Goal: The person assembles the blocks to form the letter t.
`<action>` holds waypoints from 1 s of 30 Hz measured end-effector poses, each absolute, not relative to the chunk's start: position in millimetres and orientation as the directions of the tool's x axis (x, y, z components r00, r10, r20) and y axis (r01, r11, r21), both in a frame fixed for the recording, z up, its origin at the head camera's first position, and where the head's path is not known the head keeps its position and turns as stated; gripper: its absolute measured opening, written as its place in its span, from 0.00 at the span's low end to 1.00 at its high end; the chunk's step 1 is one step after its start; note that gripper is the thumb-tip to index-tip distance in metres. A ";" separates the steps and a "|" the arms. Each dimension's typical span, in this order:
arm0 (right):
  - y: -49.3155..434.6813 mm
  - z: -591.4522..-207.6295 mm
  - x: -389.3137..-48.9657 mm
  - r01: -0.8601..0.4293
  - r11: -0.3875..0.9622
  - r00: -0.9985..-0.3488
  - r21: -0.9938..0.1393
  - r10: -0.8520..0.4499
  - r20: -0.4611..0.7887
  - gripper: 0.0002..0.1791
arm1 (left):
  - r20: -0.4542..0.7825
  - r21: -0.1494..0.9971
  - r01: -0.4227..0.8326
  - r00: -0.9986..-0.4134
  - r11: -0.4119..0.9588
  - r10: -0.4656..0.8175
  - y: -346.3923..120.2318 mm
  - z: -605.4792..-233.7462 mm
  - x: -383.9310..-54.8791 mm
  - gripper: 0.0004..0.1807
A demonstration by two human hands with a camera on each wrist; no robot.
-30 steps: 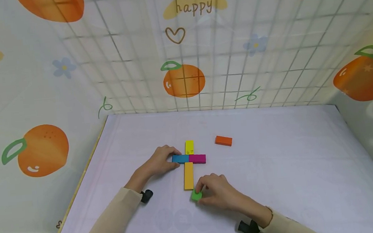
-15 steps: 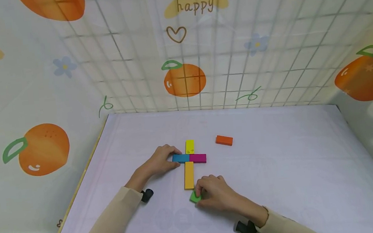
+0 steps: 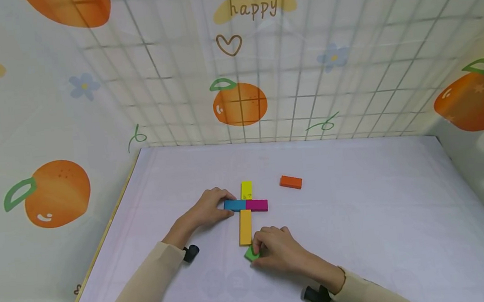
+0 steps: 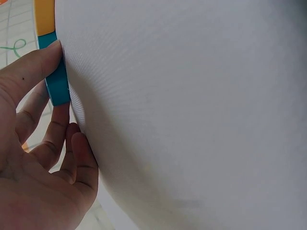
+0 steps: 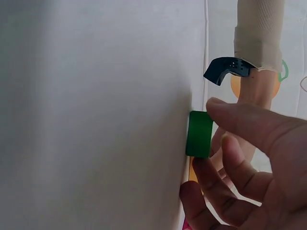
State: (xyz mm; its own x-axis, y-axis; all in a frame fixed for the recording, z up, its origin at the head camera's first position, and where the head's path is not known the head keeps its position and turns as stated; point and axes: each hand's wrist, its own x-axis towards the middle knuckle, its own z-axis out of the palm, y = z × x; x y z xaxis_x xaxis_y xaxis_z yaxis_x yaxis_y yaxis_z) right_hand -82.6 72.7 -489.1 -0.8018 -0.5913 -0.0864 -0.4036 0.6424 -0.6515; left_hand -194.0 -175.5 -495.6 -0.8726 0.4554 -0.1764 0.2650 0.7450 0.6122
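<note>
My left hand (image 3: pixel 205 208) grips the left end of a blue block (image 3: pixel 235 205) between thumb and fingers, also visible in the left wrist view. A magenta block (image 3: pixel 257 205) continues the row to its right. Above their join stands a short yellow block (image 3: pixel 246 188), and a longer amber block (image 3: pixel 245 227) runs down from below it. At the amber block's lower end, my right hand (image 3: pixel 279 249) pinches a small green block (image 3: pixel 250 254), turned at an angle and partly covered by the fingers. In the right wrist view, thumb and fingertip hold the green block (image 5: pixel 199 134) at its ends.
A loose orange-red block (image 3: pixel 290 182) lies behind and to the right of the arrangement. White cloth covers the table (image 3: pixel 383 205). Printed curtains (image 3: pixel 277 60) rise along the back and sides. Black wrist cameras (image 3: pixel 317 295) sit under both forearms.
The right hand has shifted slightly left with the green block, which has turned and slid left under the amber block's end. The left hand keeps its grip on the blue block.
</note>
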 end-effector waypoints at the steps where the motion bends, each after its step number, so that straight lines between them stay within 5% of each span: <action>1: 72.2 -489.1 -82.7 -0.403 0.644 -0.803 -0.651 -0.590 -0.087 0.17 | -0.174 0.614 0.267 -0.872 0.743 0.458 -175.6 -495.1 -193.7 0.17; 19: 67.1 -488.0 -83.0 -0.398 0.678 -0.812 -0.618 -0.574 -0.107 0.18 | -0.174 0.614 0.265 -0.873 0.743 0.456 -175.0 -494.6 -192.8 0.17; 30: 82.0 -483.2 -87.9 -0.334 0.640 -0.854 -0.692 -0.516 -0.064 0.17 | -0.172 0.613 0.269 -0.873 0.743 0.457 -174.3 -493.9 -193.1 0.17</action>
